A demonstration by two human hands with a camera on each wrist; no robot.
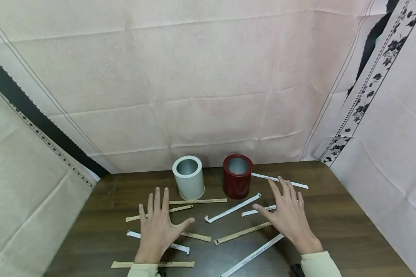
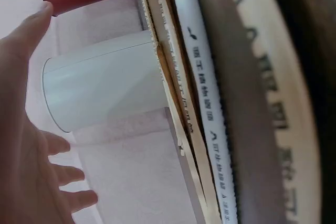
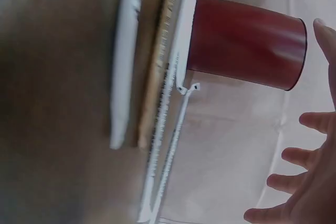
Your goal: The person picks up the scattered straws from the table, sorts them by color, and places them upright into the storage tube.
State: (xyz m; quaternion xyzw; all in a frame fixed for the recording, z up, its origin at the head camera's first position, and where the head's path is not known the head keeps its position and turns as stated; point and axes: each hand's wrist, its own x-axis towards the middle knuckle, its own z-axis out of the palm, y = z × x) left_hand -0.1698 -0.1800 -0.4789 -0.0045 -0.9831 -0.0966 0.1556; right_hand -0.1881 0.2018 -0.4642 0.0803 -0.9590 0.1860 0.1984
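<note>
My left hand [image 1: 156,231] is held over the left half of the table, fingers straight and spread, nothing in it. Beneath it lie a white printed strip [image 1: 179,247] and tan printed strips [image 1: 176,264], partly hidden by the hand. The right hand [image 1: 291,219], likewise spread and holding nothing, hovers on the right over a short white strip [image 1: 247,213] and near a long white strip [image 1: 254,254]. The strips look like narrow folded paper with dark lettering. A white cup [image 1: 190,184] and a dark red cup [image 1: 237,182] stand upright behind the hands; their grey insides show.
Between the hands lie another white strip [image 1: 233,207] and a tan strip [image 1: 243,232]. One white strip [image 1: 298,185] reaches right from behind the red cup. A pale cloth [image 1: 194,84] hangs behind the brown table [image 1: 350,231] and along both sides.
</note>
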